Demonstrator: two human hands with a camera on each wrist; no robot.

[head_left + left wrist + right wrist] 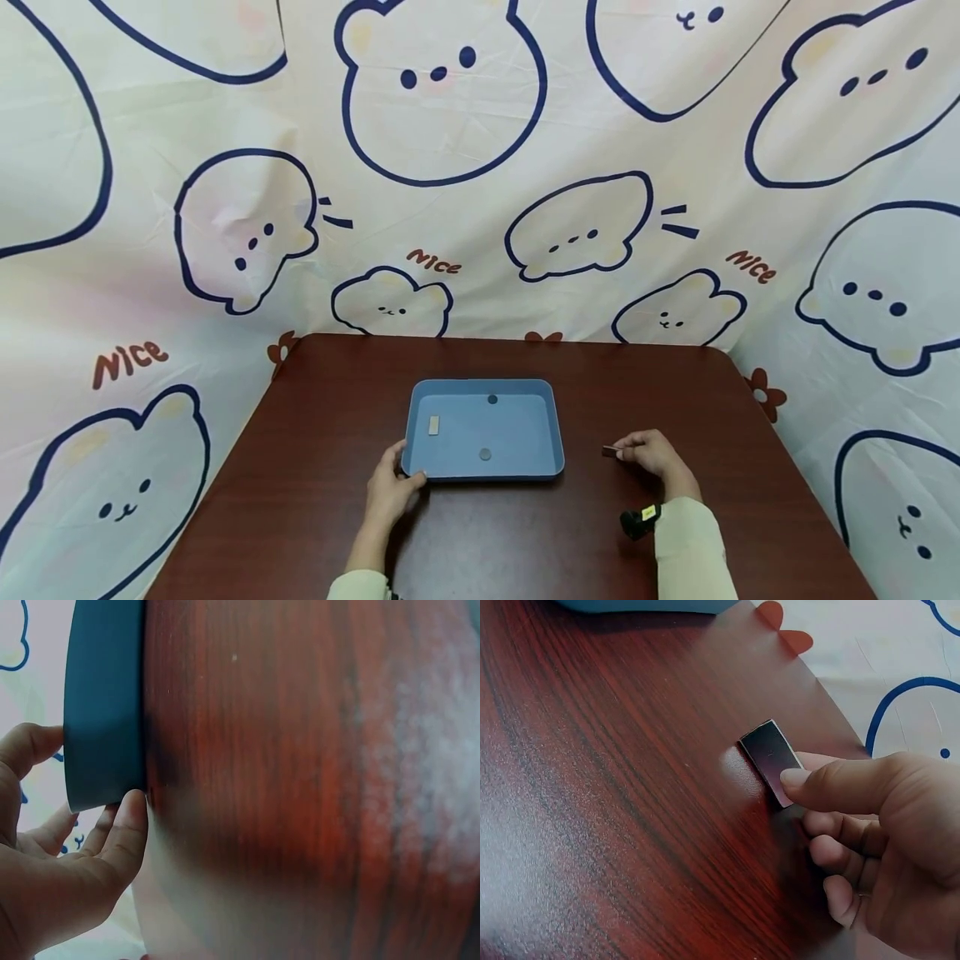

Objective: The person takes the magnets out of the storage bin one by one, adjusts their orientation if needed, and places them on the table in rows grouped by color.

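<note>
A shallow blue tray (517,429) lies on the table in the head view. My left hand (392,490) holds its near left corner, thumb on the front wall and fingers along the left side; the left wrist view shows the same grip on the tray wall (105,697). To the right of the tray, my right hand (651,454) pinches a small flat rectangular piece (771,759) between thumb and forefinger. That piece has a dark, shiny face and is held close to the tabletop. The other right fingers curl loosely underneath.
Inside the tray are a small beige rectangle (433,426), a dark round disc (492,399) and a grey coin-like disc (485,454). The brown wooden table (330,375) has cartoon-printed cloth (480,233) behind it and at both sides. A black wrist device (640,522) sits at the right cuff.
</note>
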